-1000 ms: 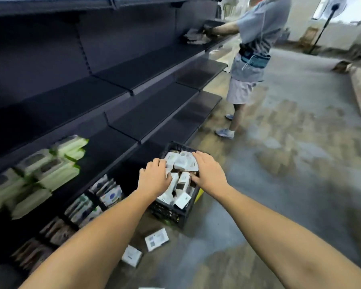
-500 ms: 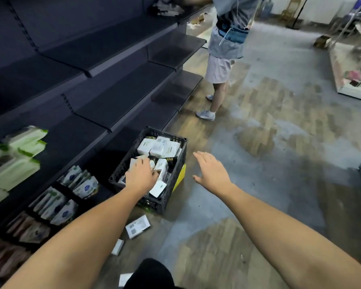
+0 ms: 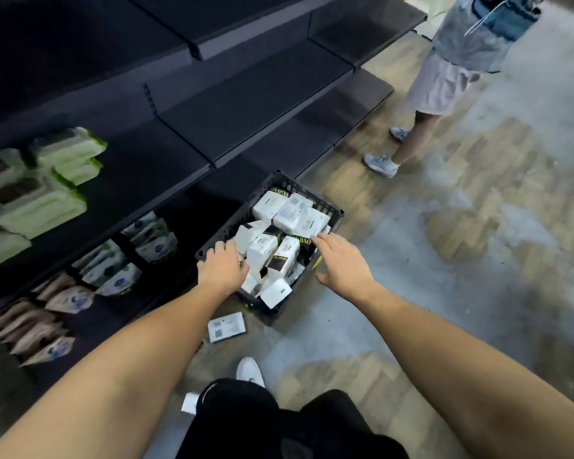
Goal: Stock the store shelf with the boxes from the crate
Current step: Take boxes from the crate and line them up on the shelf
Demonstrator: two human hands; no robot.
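Observation:
A black plastic crate [image 3: 290, 184] stands on the floor against the dark store shelf [image 3: 246, 104]. It is full of white and black boxes [image 3: 290, 212] lying jumbled. My left hand [image 3: 222, 270] is at the crate's near left corner, fingers curled down among the boxes; what they hold is hidden. My right hand [image 3: 342, 263] reaches over the crate's right rim with straight fingers, its fingertips touching a box. The shelf boards above the crate are bare.
A loose box [image 3: 226, 326] lies on the floor before the crate, another [image 3: 190, 403] by my knee. Green-white packs [image 3: 43, 193] and pouches [image 3: 113, 266] fill the shelf's left part. A person [image 3: 444, 81] stands at the shelf's far end.
My right hand has swung back from the floor side onto the crate's right rim. My left hand has stayed in the crate. The view has tilted downward.

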